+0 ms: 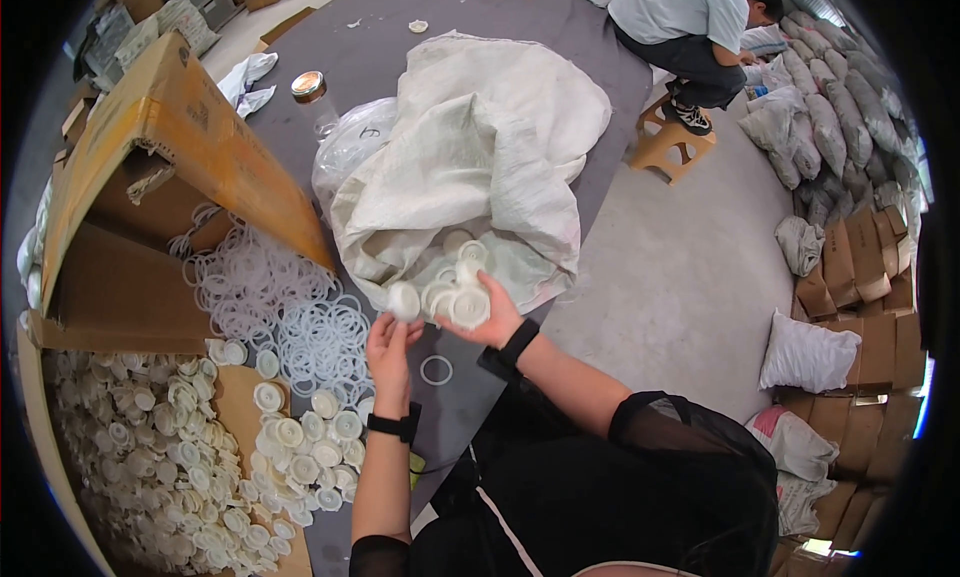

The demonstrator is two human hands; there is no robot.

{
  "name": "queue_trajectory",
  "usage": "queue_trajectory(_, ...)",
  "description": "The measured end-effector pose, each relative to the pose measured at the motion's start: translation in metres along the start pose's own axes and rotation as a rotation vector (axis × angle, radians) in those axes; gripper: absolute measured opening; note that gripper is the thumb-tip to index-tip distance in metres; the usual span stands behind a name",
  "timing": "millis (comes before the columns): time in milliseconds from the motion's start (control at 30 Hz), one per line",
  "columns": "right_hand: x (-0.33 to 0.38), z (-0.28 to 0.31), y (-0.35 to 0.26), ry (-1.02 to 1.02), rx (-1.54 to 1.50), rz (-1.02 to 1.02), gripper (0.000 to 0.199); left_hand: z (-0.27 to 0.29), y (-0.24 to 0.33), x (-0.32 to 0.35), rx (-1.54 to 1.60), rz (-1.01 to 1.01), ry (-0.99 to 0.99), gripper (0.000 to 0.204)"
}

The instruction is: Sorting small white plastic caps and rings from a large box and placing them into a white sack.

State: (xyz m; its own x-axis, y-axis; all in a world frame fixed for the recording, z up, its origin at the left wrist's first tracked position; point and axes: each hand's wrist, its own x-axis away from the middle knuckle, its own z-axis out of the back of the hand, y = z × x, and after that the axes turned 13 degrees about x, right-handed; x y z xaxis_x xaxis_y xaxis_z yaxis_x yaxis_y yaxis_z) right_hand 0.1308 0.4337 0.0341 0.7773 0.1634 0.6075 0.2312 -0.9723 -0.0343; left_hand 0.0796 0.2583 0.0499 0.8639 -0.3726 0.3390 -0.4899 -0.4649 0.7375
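Note:
My left hand [389,355] pinches a round white plastic cap [404,302] between thumb and fingertips. Beside it, my right hand [497,320] cups several more white caps [469,306], its fingers partly hidden beneath them. Both hands are at the mouth of a large white woven sack [440,202] lying on the grey-covered table [440,437]. More caps show inside the opening. A single translucent ring [436,370] lies on the table close to my hands. To the left is a heap of clear rings [325,342], with loose white caps [305,442] nearer me.
On the left stand an open cardboard box [200,127] spilling rings and a box full of caps [140,457]. A clear jar with a copper-coloured lid [309,88] stands behind the sack. Far right, a person [680,27] crouches by a tan stool [670,147] and stacked sacks [830,97].

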Motion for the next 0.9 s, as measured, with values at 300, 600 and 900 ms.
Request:
queue_trajectory(300,-0.054,-0.042,-0.099,0.181,0.558,0.216,0.045,0.004,-0.002,-0.005,-0.209,-0.008,-0.124,0.025)
queue_trajectory(600,-0.054,-0.071,-0.073,0.178,0.993,0.709,0.026,0.127,0.027,0.056,-1.180,-0.616,0.235,0.029)
queue_trajectory(900,-0.051,0.017,0.140,-0.346,2.042,0.220,0.031,0.172,0.042,0.059,-1.454,-0.332,0.379,0.054)
